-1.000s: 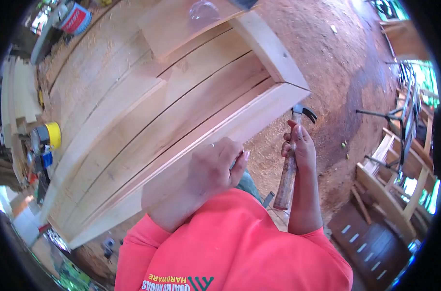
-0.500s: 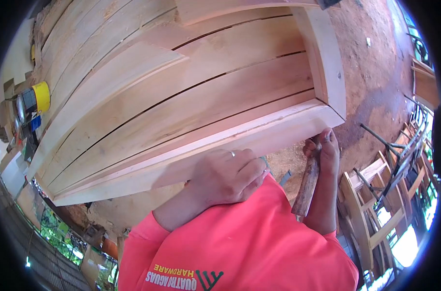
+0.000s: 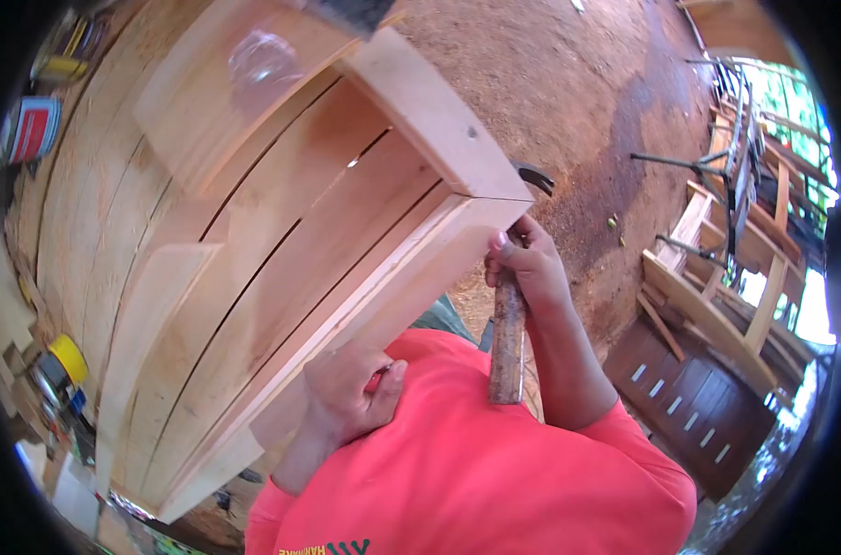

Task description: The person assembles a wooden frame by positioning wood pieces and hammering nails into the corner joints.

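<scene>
My right hand (image 3: 529, 261) is closed round the worn wooden handle of a hammer (image 3: 508, 351), just below the corner of a pale wooden frame (image 3: 439, 129). The hammer's dark curved claw shows past that corner; the rest of its head is hidden. Against the frame's near side board (image 3: 420, 264), my left hand (image 3: 351, 393) is curled into a fist in front of my red shirt. A small red spot shows between its fingers, and I cannot make out what it holds. Gapped planks (image 3: 282, 250) lie inside the frame.
Another board (image 3: 226, 102) lies across the planks, with a dark object (image 3: 351, 11) at the top edge. Cans, one with a yellow band (image 3: 69, 359), stand at left. Bare earth (image 3: 522, 83) lies beyond the frame; wooden pieces (image 3: 717, 314) and a metal stand (image 3: 680, 165) are at right.
The view has turned, so the frame slants more steeply. My left fist has shifted down and left in view. My right hand now appears closer to the corner, and the hammer's claw has come into sight.
</scene>
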Available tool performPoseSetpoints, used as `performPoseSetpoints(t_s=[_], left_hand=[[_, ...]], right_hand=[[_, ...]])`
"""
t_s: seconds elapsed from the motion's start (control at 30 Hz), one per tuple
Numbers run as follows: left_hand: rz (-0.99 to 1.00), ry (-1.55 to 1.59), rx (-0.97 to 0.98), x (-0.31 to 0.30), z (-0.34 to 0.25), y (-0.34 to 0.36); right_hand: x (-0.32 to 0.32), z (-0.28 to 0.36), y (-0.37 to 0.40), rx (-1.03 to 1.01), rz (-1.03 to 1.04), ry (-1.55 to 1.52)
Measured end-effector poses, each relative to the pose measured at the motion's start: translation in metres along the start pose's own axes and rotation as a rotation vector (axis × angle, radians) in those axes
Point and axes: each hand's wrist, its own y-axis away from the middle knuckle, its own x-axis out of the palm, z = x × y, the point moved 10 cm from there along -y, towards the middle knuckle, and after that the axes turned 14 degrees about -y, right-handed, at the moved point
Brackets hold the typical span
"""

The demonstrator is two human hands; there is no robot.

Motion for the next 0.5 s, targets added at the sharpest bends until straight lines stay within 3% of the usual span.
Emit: performPoseSetpoints(t_s=[0.23, 0.5], left_hand=[[-0.028, 0.111, -0.013, -0.001, -0.002, -0.019], [-0.067, 0.089, 0.227, 0.059, -0.063, -0.157]], right_hand=[[0.002, -0.007, 0.002, -0.017, 0.017, -0.118], [-0.005, -0.021, -0.005, -0.056, 0.038, -0.212]])
